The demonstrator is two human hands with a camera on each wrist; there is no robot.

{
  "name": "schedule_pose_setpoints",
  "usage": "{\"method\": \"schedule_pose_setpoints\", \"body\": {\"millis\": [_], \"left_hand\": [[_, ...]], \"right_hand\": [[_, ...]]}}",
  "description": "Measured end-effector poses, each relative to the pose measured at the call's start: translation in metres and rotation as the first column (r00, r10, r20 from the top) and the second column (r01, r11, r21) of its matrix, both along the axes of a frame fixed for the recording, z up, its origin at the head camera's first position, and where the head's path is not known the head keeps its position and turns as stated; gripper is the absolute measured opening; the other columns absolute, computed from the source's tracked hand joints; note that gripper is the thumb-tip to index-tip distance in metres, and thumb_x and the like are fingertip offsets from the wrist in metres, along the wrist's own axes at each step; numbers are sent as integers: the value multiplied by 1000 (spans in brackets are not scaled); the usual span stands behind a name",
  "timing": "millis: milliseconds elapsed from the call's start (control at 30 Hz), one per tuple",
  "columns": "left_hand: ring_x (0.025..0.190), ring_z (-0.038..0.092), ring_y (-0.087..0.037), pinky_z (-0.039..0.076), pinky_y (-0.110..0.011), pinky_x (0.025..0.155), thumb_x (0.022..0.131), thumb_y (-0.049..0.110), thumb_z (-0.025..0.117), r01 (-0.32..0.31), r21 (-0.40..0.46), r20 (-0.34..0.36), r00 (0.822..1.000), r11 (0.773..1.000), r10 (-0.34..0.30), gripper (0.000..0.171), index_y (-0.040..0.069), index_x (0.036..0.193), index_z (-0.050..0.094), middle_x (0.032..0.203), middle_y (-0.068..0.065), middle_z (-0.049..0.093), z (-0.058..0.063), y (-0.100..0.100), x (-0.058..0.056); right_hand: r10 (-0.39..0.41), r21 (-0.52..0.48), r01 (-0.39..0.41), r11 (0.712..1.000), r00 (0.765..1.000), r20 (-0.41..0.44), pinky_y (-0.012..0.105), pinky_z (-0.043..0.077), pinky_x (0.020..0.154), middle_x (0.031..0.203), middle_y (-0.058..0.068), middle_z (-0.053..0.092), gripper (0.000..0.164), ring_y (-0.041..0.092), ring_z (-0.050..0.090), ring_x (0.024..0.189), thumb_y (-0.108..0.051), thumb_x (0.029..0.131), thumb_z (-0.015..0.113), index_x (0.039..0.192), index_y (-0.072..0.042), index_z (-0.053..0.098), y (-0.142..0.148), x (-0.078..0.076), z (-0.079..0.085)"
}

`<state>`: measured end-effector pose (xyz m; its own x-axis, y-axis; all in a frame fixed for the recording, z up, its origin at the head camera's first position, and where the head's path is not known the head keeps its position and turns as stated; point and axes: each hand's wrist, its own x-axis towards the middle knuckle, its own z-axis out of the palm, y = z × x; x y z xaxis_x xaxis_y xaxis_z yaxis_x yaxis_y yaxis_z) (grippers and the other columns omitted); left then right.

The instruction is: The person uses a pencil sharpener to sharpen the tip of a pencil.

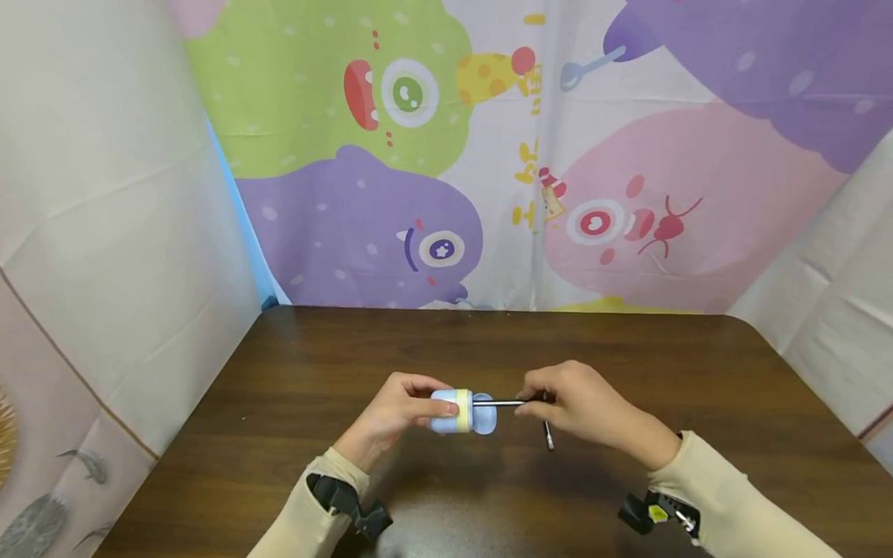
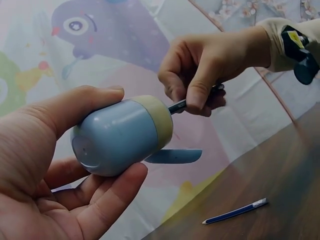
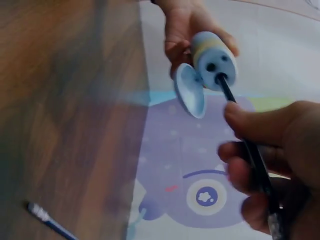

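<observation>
Two hands of yours were busy above the bench [image 1: 349, 349]. Your left hand [image 1: 391, 415] gripped the pencil sharpener [image 2: 122, 132], thumb on one side and fingers on the other; your right hand [image 1: 582, 403] pinched a dark pencil [image 3: 257, 165] between thumb and fingers, its front end inside the sharpener.

You had the sharpener lying sideways between your hands, its holed face turned towards your right. It was a smooth, rounded light-blue barrel with a slight sheen and a pale yellow band [image 2: 157, 117] near the mouth. Its blue lid [image 3: 190, 92], a shallow dish, hung open at the rim. Three round holes showed in the blue end face; your pencil filled one, and the other two were dark. The pencil's far end, past your fingers, looked silvery.

Below your right hand a second pencil [image 2: 235, 211] lay on the bench, blue, with a sharpened point and a pale, silvery end.

Beyond the bench you faced a cartoon backdrop [image 1: 418, 201] of green, purple and pink creatures. Yellow characters [image 1: 528, 151] ran sideways along its fold, too broken up for you to read.
</observation>
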<state>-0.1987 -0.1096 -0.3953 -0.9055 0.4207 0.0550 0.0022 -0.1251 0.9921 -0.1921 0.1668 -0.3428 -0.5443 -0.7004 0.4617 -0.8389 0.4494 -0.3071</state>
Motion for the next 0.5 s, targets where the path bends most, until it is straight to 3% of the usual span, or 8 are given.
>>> {"method": "schedule_pose_setpoints", "body": {"millis": [100,200,300,367,433,500], "left_hand": [[68,63,-13,55,-25,58,76,-1,78,-7,23,24,1000,1000,7,39,-24,103,61,80,-4,68,-1,1,0],[68,63,-14,55,-26,58,77,-2,76,-3,53,40,999,999,1,35,-23,101,63,81,-6,68,-2,3,0],[67,63,-14,54,-26,58,77,-3,74,6,69,51,999,998,-9,34,-24,101,62,81,-6,68,-3,5,0],[68,63,-14,55,-26,58,77,-5,74,19,75,53,998,997,-23,35,-25,102,61,80,-6,68,-4,5,0],[68,63,-14,55,-26,58,77,-6,73,26,75,57,998,997,-31,36,-26,103,60,80,-6,68,-4,6,0],[69,63,-14,55,-25,58,76,-6,73,32,75,58,998,997,-36,36,-26,103,59,80,-6,68,-4,6,1]], "right_hand": [[6,-23,-9,1000,990,-138,16,39,51,70,-10,67,20,-7,44,57,-7,76,84,76,-15,66,-2,2,-4],[30,-39,-36,999,991,-128,15,38,49,69,-7,67,21,-7,43,55,-2,76,83,75,-13,65,-4,3,-5],[52,-32,-52,998,999,0,15,35,47,66,-9,64,18,-8,37,54,-1,79,80,75,-12,66,-4,3,-2],[55,-21,-53,998,991,119,16,32,46,63,-12,60,17,-7,34,54,-2,82,78,75,-13,67,-3,3,2],[58,-15,-56,998,964,259,18,32,45,62,-13,58,16,-5,37,52,-4,85,76,75,-13,67,-2,2,6],[54,-20,-51,999,913,405,19,32,45,59,-13,55,16,-3,42,51,-4,86,74,74,-11,66,-1,1,8]]}}
